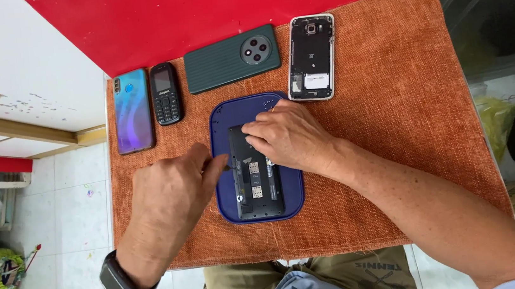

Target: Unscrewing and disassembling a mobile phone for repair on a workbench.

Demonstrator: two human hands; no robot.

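Back cover off the dark phone (258,189) on blue tray (221,129) — right hand (289,138) pinches its top, left hand (170,195) grips a tool; internals still in place.

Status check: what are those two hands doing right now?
Left hand touching opened black phone edge. Right hand pressing its upper end. Phone lies in blue tray. Nothing in the way.
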